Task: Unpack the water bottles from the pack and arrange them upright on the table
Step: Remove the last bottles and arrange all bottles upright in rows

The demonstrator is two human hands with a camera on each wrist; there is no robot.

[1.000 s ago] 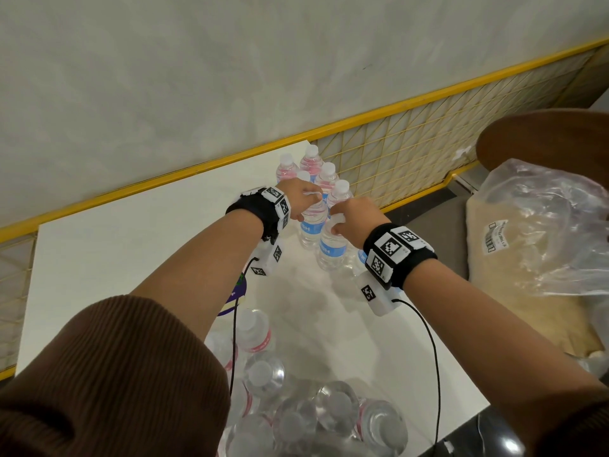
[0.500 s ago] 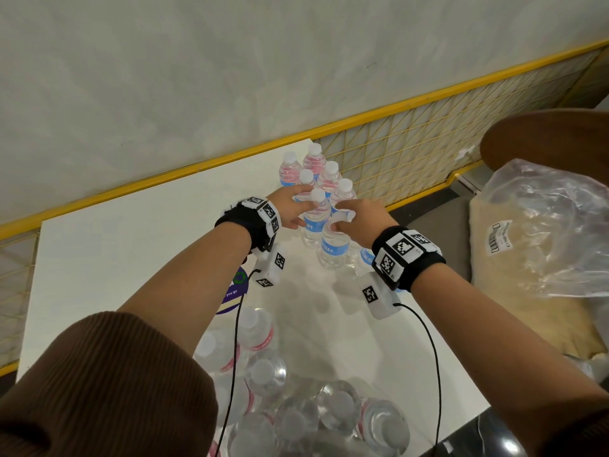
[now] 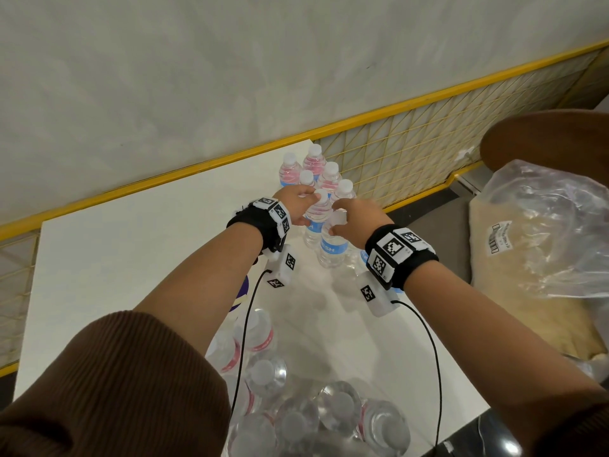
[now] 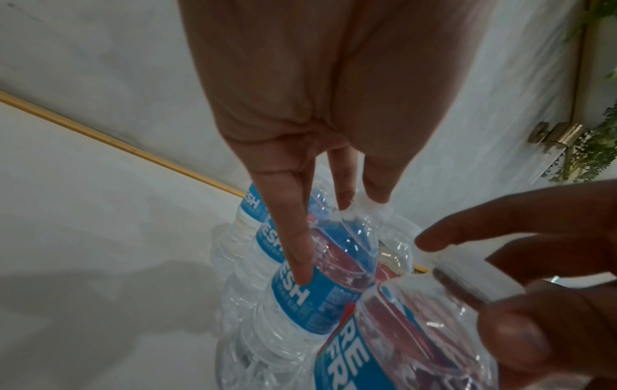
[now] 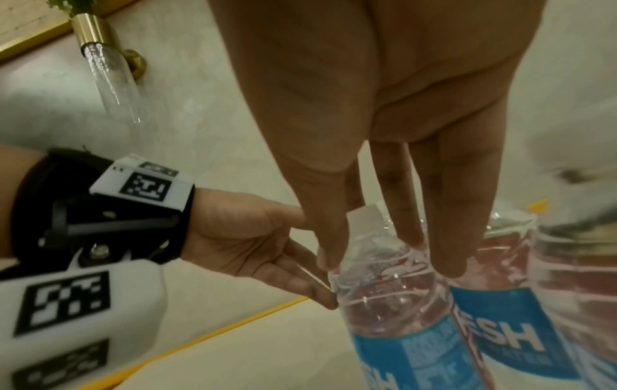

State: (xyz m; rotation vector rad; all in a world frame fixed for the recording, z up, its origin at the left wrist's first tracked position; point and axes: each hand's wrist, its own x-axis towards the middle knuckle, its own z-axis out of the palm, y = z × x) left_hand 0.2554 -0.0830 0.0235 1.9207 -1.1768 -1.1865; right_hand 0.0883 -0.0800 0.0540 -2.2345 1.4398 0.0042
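Note:
Several upright water bottles (image 3: 324, 176) with white caps and blue labels stand grouped at the far right of the white table (image 3: 131, 258). My left hand (image 3: 311, 197) holds the top of one bottle (image 3: 318, 212). In the left wrist view its fingertips (image 4: 377, 192) pinch the cap and one finger lies down the bottle (image 4: 300, 303). My right hand (image 3: 336, 221) holds the nearer bottle (image 3: 333, 249) by its neck, thumb and fingers (image 5: 414, 232) on either side of the cap. Both bottles stand on the table. The opened pack (image 3: 296, 417) with several bottles lies near me.
A yellow wire fence (image 3: 412, 150) runs behind the table along a pale wall. Right of the table's edge lie a clear plastic bag over beige stuff (image 3: 527, 258) and a brown round top (image 3: 543, 136). Bare tabletop stretches to the left.
Both hands stay on the tops of the same two bottles at the group. Nothing has visibly moved.

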